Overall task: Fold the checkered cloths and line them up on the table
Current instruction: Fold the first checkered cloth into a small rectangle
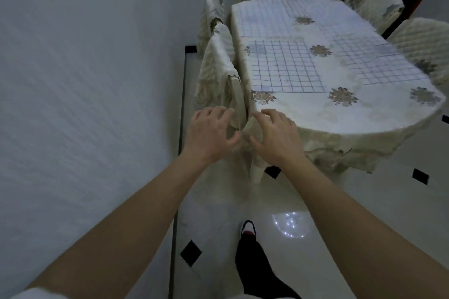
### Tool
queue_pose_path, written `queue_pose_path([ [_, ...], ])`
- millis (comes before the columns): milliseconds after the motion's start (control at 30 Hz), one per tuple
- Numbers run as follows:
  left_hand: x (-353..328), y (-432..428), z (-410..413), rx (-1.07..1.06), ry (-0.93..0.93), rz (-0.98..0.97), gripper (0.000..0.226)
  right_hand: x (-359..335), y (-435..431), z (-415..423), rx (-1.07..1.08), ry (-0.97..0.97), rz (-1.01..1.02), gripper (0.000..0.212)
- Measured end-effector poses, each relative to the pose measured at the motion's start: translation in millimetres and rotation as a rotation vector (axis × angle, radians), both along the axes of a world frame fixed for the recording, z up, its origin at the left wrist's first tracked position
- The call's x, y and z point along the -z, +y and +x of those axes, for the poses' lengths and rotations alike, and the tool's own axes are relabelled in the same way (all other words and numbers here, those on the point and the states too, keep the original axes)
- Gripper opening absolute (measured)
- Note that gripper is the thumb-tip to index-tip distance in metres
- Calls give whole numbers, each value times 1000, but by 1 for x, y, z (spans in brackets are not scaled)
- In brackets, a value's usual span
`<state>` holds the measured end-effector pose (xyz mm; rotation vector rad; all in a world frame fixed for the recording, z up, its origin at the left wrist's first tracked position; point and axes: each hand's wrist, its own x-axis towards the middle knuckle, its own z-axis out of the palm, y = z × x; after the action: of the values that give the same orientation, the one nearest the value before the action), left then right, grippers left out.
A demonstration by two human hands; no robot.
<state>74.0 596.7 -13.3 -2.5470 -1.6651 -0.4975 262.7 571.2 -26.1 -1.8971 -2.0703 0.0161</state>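
Standing at the near corner of the table, the person holds the left hand and the right hand out side by side. The fingers of both are spread and loosely bent, grasping nothing. The right hand is at the edge of the flowered tablecloth; if it touches, I cannot tell. Three checkered cloths lie flat and apart on the table top: the near cloth, the far cloth and the right cloth. A covered chair stands just beside the table, behind the left hand
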Motion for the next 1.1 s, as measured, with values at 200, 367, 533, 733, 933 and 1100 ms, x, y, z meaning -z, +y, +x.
queue_pose_path([
  [200, -15, 118, 19, -75, 51, -1, 56, -26, 137, 23, -73, 51, 39, 52],
  [367, -14, 189, 13, -142, 23, 58, 48, -32, 228, 19, -121, 86, 23, 55],
  [533, -16, 255, -8, -211, 43, 45, 51, -19, 302, 1, -184, 87, -21, 56],
  [733, -4, 353, -41, -193, 53, -2, 55, 0, 385, -32, -168, 62, -27, 54],
  [933, -1, 471, -61, -84, 22, -41, 58, -5, 485, -55, -56, 32, -48, 54],
  [1100, -16, 569, -61, 35, -47, -19, 53, -20, 541, -65, 54, 17, -44, 53],
])
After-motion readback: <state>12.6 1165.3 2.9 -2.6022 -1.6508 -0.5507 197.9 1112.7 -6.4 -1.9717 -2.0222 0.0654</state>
